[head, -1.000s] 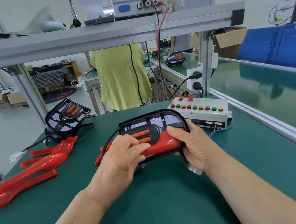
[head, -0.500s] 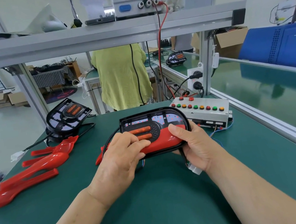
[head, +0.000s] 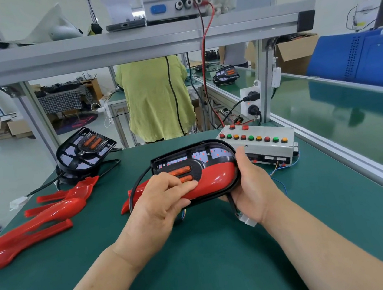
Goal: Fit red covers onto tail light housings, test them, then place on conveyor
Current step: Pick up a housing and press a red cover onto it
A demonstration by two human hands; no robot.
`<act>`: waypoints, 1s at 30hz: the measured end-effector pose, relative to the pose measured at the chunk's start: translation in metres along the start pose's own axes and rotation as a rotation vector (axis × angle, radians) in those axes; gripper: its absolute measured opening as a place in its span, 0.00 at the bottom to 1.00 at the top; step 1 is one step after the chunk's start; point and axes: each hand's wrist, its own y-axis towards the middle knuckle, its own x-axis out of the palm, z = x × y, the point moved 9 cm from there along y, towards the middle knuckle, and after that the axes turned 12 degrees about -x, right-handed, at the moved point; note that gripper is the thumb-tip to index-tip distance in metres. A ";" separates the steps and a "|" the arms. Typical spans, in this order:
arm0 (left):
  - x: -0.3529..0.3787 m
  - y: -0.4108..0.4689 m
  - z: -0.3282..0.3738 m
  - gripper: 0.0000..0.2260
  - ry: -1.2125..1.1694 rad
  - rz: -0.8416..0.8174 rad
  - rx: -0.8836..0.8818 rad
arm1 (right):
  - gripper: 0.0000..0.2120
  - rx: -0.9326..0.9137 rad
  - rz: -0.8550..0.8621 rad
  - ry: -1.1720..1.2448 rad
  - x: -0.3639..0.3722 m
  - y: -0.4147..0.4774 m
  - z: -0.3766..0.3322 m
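Cover-fitting step. I hold the tail light housing over the bench. Left hand fingers pinch the red cover onto its lower edge; right hand fingers curl round its end. Next, likely: plug into the button test box.

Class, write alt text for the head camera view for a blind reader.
A left hand presses a red cover onto a tail light housing that the right hand grips at its rounded end, over a green table. To the left lie spare red covers and another housing; a button box sits behind.
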 end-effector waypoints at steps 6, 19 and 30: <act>0.002 0.000 0.000 0.17 0.026 -0.024 -0.006 | 0.25 -0.020 0.016 0.014 0.001 -0.001 0.002; 0.004 0.000 0.003 0.18 -0.012 -0.021 0.001 | 0.30 -0.129 -0.133 -0.010 0.015 -0.006 -0.009; 0.007 0.000 -0.004 0.17 -0.034 0.040 -0.009 | 0.19 -0.171 -0.115 0.014 0.014 -0.006 -0.013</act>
